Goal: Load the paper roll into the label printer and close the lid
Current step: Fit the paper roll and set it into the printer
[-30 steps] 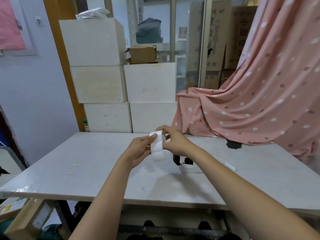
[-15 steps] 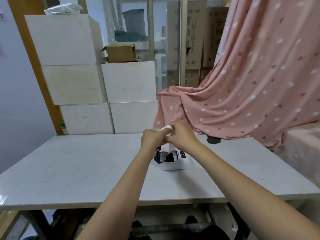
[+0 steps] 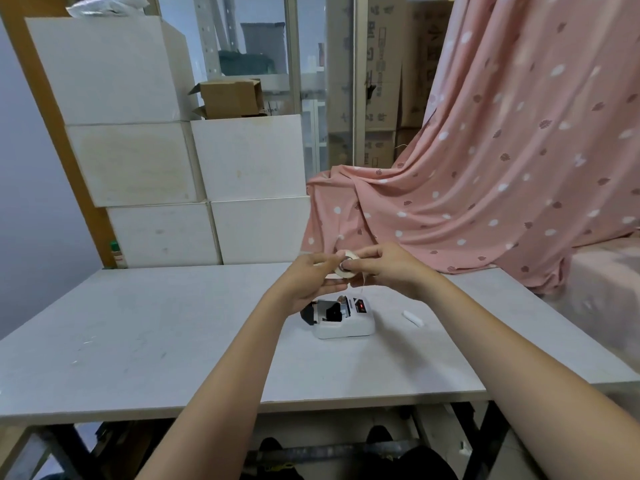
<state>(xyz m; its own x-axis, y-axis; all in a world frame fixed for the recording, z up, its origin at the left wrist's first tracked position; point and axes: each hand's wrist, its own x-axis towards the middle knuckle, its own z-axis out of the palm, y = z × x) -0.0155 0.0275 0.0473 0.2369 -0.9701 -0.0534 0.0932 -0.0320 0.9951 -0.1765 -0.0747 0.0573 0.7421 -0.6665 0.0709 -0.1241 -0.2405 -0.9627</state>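
Above the table, left hand and right hand both pinch the roll, held over the open printer. Step: preparing the roll. Next: lower it into the bay, loose end forward.

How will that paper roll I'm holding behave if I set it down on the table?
The paper roll looks round and narrow, so on its edge it would probably roll along the flat table. It seems light, pinched easily between the left hand and right hand. A loose end may unwind.
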